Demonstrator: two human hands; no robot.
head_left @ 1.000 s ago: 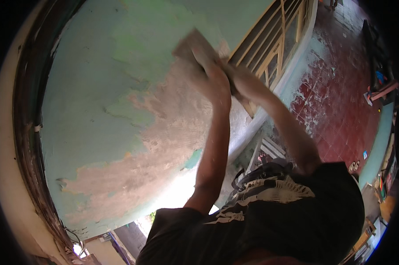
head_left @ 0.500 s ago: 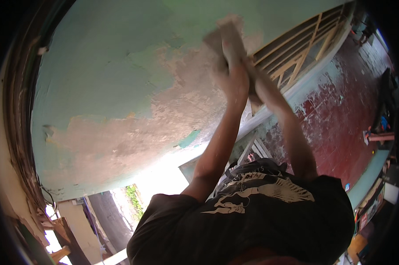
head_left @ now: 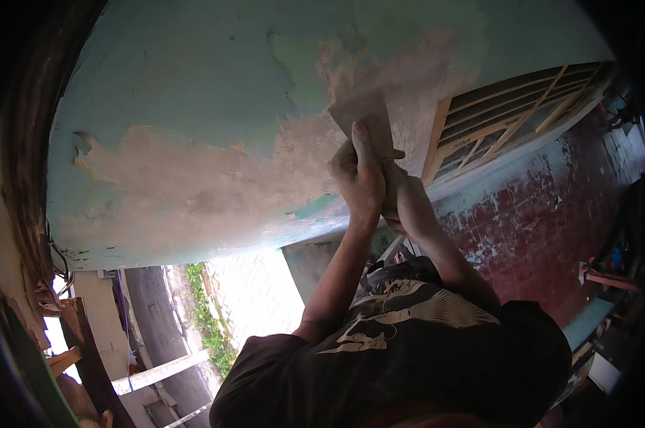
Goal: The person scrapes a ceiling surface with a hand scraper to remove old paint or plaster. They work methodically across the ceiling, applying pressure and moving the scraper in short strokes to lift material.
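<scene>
Flat tool (head_left: pixel 377 115) drawn nearer, partly hidden.

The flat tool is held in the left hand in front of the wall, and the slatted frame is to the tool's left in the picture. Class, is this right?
The side is wrong: the head view shows the flat tool held in the left hand in front of the wall, and the slatted frame is to the tool's right.
</scene>
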